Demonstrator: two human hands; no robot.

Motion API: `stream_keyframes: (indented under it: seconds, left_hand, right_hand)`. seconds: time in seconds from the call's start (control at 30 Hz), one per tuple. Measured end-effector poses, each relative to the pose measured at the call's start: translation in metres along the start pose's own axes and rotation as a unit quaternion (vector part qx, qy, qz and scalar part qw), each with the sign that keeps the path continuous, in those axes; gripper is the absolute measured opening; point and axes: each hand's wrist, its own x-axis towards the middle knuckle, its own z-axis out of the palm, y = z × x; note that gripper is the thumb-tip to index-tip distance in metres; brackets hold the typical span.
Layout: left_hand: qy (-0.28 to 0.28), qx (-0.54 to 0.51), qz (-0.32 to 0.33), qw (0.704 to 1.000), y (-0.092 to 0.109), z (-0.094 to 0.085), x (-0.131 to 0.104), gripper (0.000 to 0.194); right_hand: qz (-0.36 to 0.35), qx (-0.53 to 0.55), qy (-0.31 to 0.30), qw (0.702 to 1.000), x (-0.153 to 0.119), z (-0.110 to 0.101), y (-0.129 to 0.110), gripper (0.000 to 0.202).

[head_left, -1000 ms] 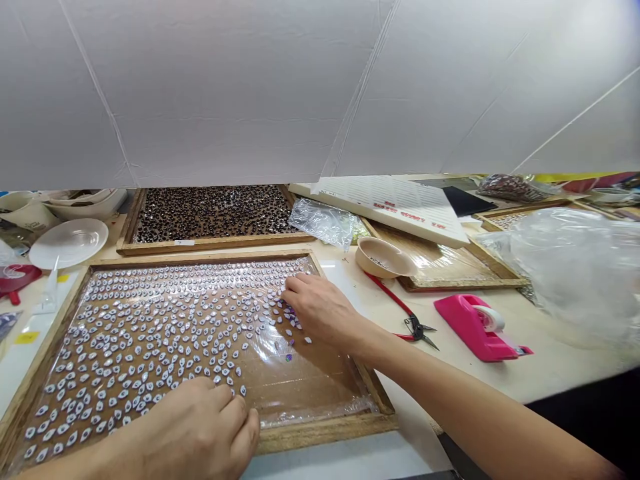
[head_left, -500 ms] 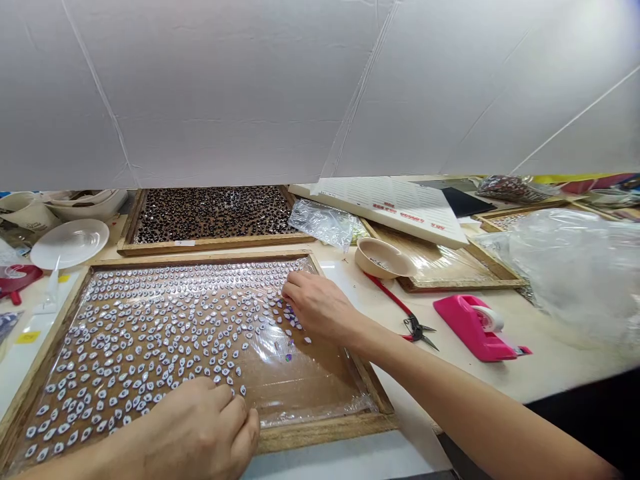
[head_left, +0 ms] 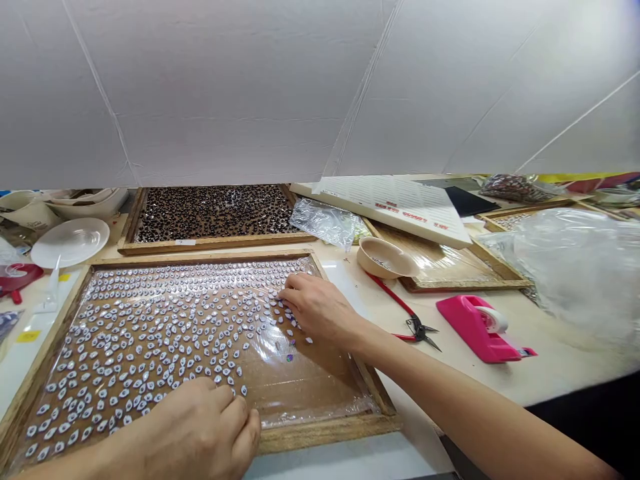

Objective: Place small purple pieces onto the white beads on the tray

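Observation:
A wooden-framed tray (head_left: 330,432) lined with clear plastic film lies before me, covered with many small white eye-shaped pieces (head_left: 165,357). They sit in tight rows along the far side and more loosely toward the near left. My right hand (head_left: 317,307) is over the tray's far right part, its fingers bent down among the pieces; what the fingertips hold, if anything, is hidden. My left hand (head_left: 200,427) rests curled at the near edge of the tray, fingers closed, with its fingertips out of sight. A few purple-tinted pieces (head_left: 289,358) lie below my right hand.
Behind stands another framed tray (head_left: 215,248) of dark beads. To the right are a beige bowl (head_left: 383,257), red-handled cutters (head_left: 417,328), a pink tape dispenser (head_left: 475,330), a white foam board (head_left: 400,210) and plastic bags (head_left: 575,267). A white plate (head_left: 70,242) is at left.
My right hand has shifted very slightly to the left over the pieces. My left hand stays in place. The view has moved a little.

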Motion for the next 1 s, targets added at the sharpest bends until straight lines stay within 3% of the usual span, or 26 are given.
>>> stream_keyframes:
  seconds: [0.4, 0.67, 0.87, 1.0]
  left_hand:
    - [-0.004, 0.012, 0.005, 1.0, 0.0, -0.001, 0.001, 0.02]
    - [-0.012, -0.002, 0.0, 1.0, 0.0, -0.003, 0.001, 0.022]
    - [-0.013, -0.005, -0.002, 1.0, -0.001, -0.004, 0.0, 0.023]
    - [-0.013, -0.013, -0.003, 1.0, 0.0, -0.002, 0.0, 0.023]
  right_hand:
    - [0.053, 0.034, -0.028, 0.998, 0.002, 0.0, -0.003, 0.017]
    - [0.007, -0.025, -0.005, 1.0, -0.002, 0.001, -0.006, 0.015]
    - [0.037, 0.059, -0.006, 0.998, 0.002, 0.002, -0.001, 0.014]
    - [0.056, 0.147, 0.033, 0.987, 0.003, -0.005, 0.007, 0.011]
